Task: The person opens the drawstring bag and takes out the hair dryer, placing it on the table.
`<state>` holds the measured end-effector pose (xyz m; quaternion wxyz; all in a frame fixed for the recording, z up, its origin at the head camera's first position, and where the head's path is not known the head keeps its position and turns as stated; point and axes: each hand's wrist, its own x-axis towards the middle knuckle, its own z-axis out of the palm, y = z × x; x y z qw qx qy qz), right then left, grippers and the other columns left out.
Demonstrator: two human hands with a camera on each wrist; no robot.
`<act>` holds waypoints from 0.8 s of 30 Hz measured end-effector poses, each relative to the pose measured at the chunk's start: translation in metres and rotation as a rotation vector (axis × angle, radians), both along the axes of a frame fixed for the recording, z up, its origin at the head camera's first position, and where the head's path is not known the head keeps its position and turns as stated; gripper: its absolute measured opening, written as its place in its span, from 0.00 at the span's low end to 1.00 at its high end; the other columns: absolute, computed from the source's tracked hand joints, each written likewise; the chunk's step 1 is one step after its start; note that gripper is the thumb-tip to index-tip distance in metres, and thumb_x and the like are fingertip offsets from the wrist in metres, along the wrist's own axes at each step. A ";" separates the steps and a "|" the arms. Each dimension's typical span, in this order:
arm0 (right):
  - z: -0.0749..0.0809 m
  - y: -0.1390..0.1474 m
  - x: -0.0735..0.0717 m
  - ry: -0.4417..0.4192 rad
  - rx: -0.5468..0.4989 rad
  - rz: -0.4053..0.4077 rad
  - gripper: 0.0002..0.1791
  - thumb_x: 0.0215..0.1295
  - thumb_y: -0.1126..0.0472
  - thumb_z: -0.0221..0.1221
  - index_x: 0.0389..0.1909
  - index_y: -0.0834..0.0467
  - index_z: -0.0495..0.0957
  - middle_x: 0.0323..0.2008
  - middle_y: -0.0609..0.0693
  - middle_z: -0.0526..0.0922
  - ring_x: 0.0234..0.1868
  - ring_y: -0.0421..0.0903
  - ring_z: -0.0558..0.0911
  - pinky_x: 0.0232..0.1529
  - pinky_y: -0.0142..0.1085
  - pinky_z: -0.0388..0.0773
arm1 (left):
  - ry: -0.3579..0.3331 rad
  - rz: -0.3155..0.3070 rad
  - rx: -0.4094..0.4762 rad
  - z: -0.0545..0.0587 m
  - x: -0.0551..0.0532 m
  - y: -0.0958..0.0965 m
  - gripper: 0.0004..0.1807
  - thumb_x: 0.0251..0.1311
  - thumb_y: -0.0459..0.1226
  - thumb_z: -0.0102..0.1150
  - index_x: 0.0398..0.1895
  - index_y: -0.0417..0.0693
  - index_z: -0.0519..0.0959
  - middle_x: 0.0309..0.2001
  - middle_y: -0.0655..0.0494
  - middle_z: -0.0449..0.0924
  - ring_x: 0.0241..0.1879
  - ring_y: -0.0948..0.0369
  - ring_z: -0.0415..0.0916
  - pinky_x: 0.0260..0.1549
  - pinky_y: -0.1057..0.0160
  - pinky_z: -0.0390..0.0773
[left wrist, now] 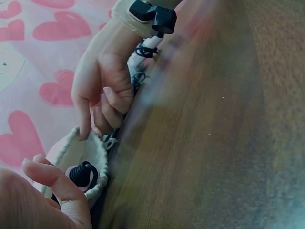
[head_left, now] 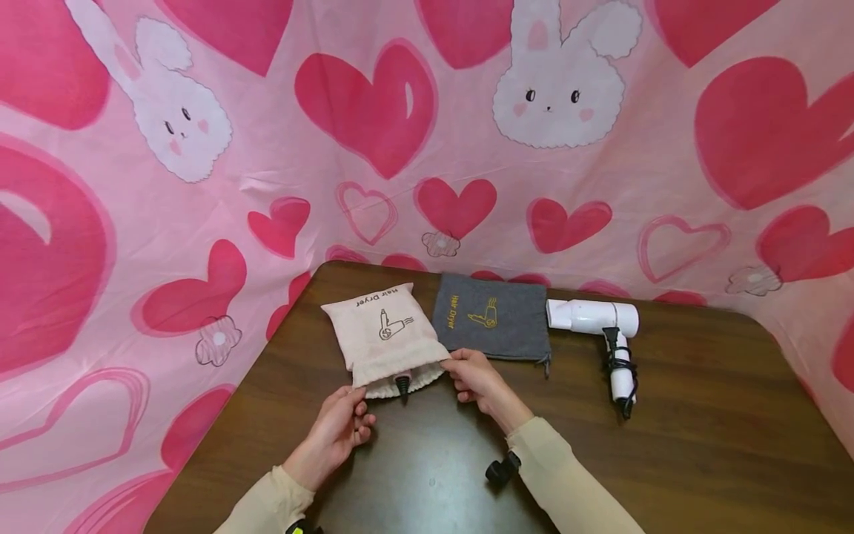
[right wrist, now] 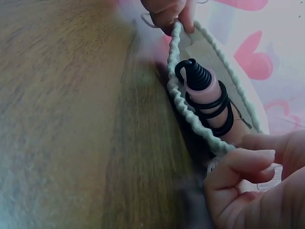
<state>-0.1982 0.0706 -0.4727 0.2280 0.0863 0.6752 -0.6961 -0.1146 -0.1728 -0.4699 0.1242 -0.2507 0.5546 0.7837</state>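
Observation:
A cream drawstring bag point(head_left: 380, 334) printed "Hair Dryer" lies on the table with its mouth toward me. My left hand point(head_left: 333, 430) pinches the left corner of that mouth, while my right hand point(head_left: 482, 382) pinches the right corner. Between them the opening is spread apart. Inside sits a pink hair dryer point(right wrist: 217, 106), its handle end pointing out and a black cord point(right wrist: 222, 102) wound round it. The ribbed black cord guard point(head_left: 403, 384) pokes out at the mouth. The rest of the dryer is hidden in the cloth.
Right of the cream bag lies a flat grey drawstring bag point(head_left: 497, 319), also printed "Hair Dryer". A white hair dryer point(head_left: 594, 317) with its black cord wrapped round the handle lies farther right. Pink heart-patterned cloth point(head_left: 467, 148) hangs behind the brown table point(head_left: 700, 415).

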 end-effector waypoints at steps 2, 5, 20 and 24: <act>0.000 0.001 0.001 -0.012 0.011 0.024 0.07 0.73 0.64 0.63 0.42 0.60 0.73 0.21 0.46 0.64 0.16 0.38 0.56 0.17 0.29 0.58 | 0.001 -0.003 -0.003 0.000 0.001 0.000 0.08 0.82 0.36 0.47 0.41 0.47 0.63 0.24 0.58 0.65 0.21 0.63 0.74 0.19 0.71 0.70; -0.002 0.001 0.001 -0.007 0.022 0.036 0.07 0.73 0.65 0.64 0.42 0.61 0.74 0.22 0.46 0.65 0.16 0.39 0.57 0.17 0.30 0.59 | 0.004 -0.005 -0.009 0.000 0.002 0.001 0.08 0.82 0.36 0.46 0.40 0.46 0.62 0.24 0.58 0.64 0.21 0.63 0.74 0.19 0.71 0.70; 0.000 0.006 -0.003 0.007 -0.001 -0.024 0.05 0.75 0.68 0.58 0.45 0.63 0.71 0.21 0.45 0.62 0.17 0.38 0.56 0.17 0.29 0.58 | 0.011 -0.012 -0.020 -0.003 0.004 -0.004 0.04 0.82 0.34 0.44 0.46 0.45 0.62 0.24 0.58 0.64 0.20 0.65 0.74 0.17 0.72 0.67; -0.001 0.008 -0.004 0.017 0.005 -0.024 0.05 0.76 0.67 0.57 0.46 0.63 0.71 0.22 0.46 0.63 0.18 0.38 0.57 0.17 0.29 0.58 | 0.000 -0.005 -0.026 -0.003 0.005 -0.006 0.04 0.82 0.34 0.46 0.46 0.45 0.63 0.24 0.57 0.64 0.20 0.64 0.74 0.17 0.72 0.67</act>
